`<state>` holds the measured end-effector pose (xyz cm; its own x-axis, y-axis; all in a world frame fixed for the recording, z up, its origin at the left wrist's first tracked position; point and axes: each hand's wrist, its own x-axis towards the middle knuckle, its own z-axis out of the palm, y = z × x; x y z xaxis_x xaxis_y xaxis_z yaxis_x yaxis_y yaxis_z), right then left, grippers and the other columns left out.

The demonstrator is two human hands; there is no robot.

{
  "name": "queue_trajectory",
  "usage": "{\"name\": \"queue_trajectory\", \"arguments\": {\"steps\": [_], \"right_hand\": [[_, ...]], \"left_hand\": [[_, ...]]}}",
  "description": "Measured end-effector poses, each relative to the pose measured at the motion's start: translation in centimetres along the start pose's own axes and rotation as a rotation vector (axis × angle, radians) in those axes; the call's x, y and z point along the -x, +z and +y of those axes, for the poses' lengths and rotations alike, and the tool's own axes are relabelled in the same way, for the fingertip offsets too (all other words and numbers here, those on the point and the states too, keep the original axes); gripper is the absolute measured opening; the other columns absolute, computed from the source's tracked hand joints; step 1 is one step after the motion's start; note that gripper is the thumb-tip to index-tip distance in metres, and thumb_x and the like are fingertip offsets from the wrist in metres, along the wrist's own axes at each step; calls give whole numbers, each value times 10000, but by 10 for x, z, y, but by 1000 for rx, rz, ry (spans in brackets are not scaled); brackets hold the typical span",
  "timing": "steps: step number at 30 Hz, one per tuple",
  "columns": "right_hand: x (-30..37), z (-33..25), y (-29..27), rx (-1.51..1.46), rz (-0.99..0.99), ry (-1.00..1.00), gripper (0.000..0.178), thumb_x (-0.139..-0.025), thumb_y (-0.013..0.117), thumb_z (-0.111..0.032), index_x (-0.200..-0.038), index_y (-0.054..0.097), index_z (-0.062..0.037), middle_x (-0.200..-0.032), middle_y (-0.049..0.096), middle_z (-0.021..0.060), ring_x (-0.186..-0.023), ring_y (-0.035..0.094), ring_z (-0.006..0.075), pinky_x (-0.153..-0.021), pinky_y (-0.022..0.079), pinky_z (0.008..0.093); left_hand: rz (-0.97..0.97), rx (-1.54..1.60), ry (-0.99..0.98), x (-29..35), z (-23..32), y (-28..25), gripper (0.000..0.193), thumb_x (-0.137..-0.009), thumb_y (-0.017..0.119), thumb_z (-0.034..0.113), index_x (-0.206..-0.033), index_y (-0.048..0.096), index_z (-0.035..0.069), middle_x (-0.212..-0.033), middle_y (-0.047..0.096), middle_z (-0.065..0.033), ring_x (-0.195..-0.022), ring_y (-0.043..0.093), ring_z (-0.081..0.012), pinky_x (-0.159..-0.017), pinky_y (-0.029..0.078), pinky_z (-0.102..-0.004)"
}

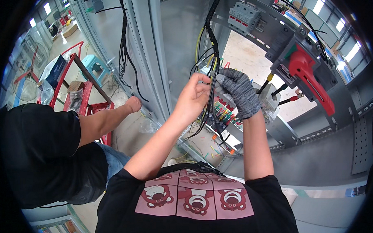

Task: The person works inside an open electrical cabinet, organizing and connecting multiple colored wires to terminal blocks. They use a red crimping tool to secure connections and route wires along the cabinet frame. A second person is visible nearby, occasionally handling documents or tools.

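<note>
Two hands at one black wire bundle (211, 35), hanging down inside an open grey metal cabinet (179, 30) and splitting into loose strands (211, 106) between the two. Left hand (191, 101) bare, closed lightly on the strands with bent fingers; right hand (235, 86) in a grey knitted glove (247, 104), pinching at nearly the same spot from the other side, with no way to tell whether on one wire or several. Close by, a yellow wire (198, 43) looping beside the bundle; up and to the right, grey-white breakers (242, 18) and a switch with a red handle (313, 77). Further left, a second cluster of black wires (123, 52) and, well apart, a co-worker's bare hand (133, 103). Probably light overall, springy and stiffish along the wrapped upper stretch, limp and easily tangled lower down, with smooth insulation perhaps slippery against bare skin. Best gripped just above the split, strands gathered together; better not tugged by single thin ends, possibly easy to kink.
</note>
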<state>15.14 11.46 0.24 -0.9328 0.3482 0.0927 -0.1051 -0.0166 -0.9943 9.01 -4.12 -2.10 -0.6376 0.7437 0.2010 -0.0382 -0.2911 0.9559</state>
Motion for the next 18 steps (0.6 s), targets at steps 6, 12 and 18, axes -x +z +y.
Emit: {"name": "queue_trajectory", "arguments": {"steps": [6,12,18], "right_hand": [[-8,5,1,-90,-95,-27,150,-848,620,-105,-977,643,-31,-839,636,1,-772,581,80,-708,476,223],[-14,13,-1,-266,-209,6,153,-848,616,-118,-980,648,-46,-852,627,-3,-771,570,92,-722,458,221],[-16,14,-9,-228,-246,15,291,-846,655,-192,-1084,631,-28,-899,637,22,-784,589,109,-734,484,242]], "left_hand": [[3,126,-115,-4,11,2,192,-941,395,55,-1131,404,34,-985,619,-107,-936,615,-186,-837,476,-297],[-91,290,-227,-15,10,-9,184,-980,413,179,-1100,454,46,-965,622,-98,-896,609,-158,-816,481,-287],[-17,202,-116,-20,2,-11,151,-949,516,182,-998,529,39,-813,553,11,-727,501,-86,-669,424,-240]]}}
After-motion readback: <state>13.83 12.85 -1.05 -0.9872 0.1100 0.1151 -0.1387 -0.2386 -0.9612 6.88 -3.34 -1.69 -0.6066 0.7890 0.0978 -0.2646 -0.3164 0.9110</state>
